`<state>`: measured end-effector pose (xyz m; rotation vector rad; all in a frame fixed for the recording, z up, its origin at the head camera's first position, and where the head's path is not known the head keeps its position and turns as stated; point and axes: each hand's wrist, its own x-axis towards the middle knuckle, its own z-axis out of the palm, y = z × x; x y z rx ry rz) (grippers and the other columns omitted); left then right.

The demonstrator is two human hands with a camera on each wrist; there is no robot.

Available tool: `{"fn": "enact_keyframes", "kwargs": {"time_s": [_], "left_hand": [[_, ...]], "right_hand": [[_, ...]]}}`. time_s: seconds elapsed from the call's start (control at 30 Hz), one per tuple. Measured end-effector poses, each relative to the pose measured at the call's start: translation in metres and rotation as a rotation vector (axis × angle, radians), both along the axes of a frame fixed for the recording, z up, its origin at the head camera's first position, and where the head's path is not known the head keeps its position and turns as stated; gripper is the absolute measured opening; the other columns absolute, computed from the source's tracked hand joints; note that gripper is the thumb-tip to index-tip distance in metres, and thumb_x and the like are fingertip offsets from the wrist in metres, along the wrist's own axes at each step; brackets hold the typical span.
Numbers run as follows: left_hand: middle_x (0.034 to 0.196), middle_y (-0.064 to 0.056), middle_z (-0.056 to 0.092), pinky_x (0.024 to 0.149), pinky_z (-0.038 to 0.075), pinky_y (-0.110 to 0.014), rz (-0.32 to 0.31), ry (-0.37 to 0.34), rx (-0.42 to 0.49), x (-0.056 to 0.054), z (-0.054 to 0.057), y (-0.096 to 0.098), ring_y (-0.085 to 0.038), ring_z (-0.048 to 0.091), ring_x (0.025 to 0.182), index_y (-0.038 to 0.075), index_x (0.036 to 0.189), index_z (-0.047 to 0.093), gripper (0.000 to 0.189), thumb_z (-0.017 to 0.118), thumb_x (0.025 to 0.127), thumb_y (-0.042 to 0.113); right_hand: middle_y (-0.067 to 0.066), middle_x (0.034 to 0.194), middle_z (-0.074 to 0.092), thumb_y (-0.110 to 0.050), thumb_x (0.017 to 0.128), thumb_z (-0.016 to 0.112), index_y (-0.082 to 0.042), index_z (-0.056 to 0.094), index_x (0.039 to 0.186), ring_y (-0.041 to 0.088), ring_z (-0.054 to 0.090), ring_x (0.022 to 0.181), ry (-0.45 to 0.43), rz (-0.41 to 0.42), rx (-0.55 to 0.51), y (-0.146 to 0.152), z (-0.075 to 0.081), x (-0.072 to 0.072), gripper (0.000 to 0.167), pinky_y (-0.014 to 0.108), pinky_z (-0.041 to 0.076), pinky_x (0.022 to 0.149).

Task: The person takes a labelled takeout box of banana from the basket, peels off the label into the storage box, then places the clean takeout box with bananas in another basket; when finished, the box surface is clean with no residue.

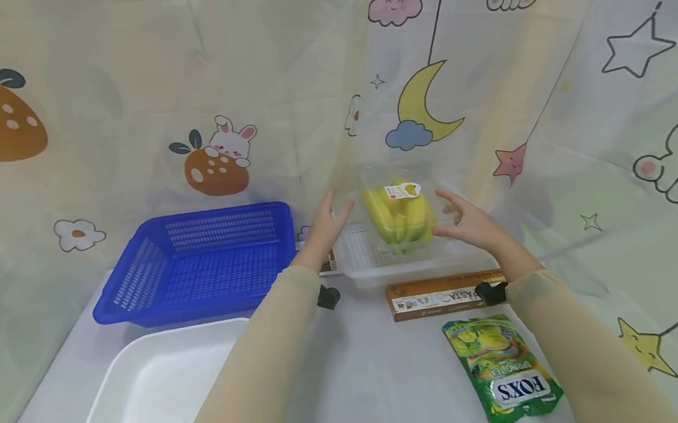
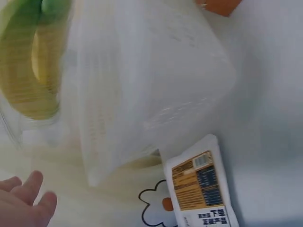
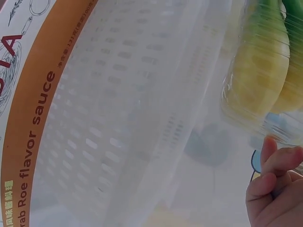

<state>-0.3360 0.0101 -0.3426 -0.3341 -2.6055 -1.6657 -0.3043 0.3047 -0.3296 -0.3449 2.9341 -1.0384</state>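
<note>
A clear plastic box of bananas (image 1: 399, 218) with a white label sits in the white perforated basket (image 1: 365, 271) at the back. My left hand (image 1: 325, 231) is at the box's left with its fingers spread, apart from it. In the left wrist view the left hand (image 2: 28, 203) holds nothing. On the box's other side my right hand (image 1: 469, 225) has its thumb and fingers parted. The right wrist view shows the right hand (image 3: 279, 189) with a fingertip right at the lower edge of the banana box (image 3: 258, 71).
Left of the white basket stands a blue basket (image 1: 221, 265), with a white tray (image 1: 164, 380) nearer. A pasta box (image 1: 435, 298) lies before the white basket. Closer is a green Fox's candy bag (image 1: 502, 369). A white-and-brown packet (image 2: 199, 184) lies beside the white basket.
</note>
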Motion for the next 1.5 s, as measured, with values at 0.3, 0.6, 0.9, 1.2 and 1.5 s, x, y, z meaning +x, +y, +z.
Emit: {"fn": "enact_keyframes", "kwargs": {"time_s": [0.3,0.6,0.9,1.2,1.5], "left_hand": [[0.154,0.001,0.010,0.111,0.017,-0.052,-0.089,-0.176,0.036,-0.019,0.018,0.002,-0.026,0.017,0.140,0.035,0.146,0.006,0.077,0.049,0.084,0.057],[0.154,0.004,0.007,0.112,0.014,-0.052,-0.084,-0.132,0.163,-0.026,0.022,0.005,-0.026,0.014,0.140,0.034,0.146,0.004,0.077,0.049,0.086,0.053],[0.154,0.001,0.012,0.113,0.014,-0.049,-0.059,-0.159,0.193,-0.030,0.026,-0.004,-0.023,0.013,0.141,0.032,0.146,0.010,0.072,0.048,0.088,0.050],[0.148,-0.006,0.028,0.111,0.021,-0.047,-0.069,-0.184,0.230,-0.023,0.029,-0.009,-0.025,0.027,0.136,0.032,0.145,0.017,0.070,0.053,0.087,0.045],[0.142,-0.008,0.035,0.108,0.029,-0.045,-0.046,-0.174,0.288,-0.016,0.018,-0.018,-0.025,0.033,0.131,0.025,0.143,0.023,0.074,0.061,0.082,0.045]], "right_hand": [[0.025,0.134,0.040,-0.034,0.080,0.067,-0.024,0.015,0.146,0.039,0.052,0.104,0.014,0.038,-0.047,-0.010,0.003,0.005,0.084,0.044,0.050,0.075],[0.021,0.131,0.045,-0.034,0.079,0.069,-0.029,0.018,0.145,0.033,0.055,0.096,0.057,0.054,-0.060,-0.013,0.001,0.011,0.084,0.032,0.049,0.068],[0.020,0.127,0.048,-0.037,0.076,0.071,-0.023,0.022,0.145,0.018,0.046,0.069,0.091,0.103,-0.100,-0.021,-0.001,0.015,0.086,0.026,0.042,0.056],[0.019,0.130,0.046,-0.030,0.079,0.070,-0.023,0.021,0.145,0.013,0.042,0.064,0.130,0.121,-0.156,-0.015,-0.003,0.013,0.083,0.024,0.040,0.054],[0.023,0.137,0.041,-0.016,0.085,0.063,-0.014,0.019,0.146,0.005,0.039,0.059,0.142,0.138,-0.317,-0.007,-0.007,0.015,0.076,0.019,0.038,0.054]]}}
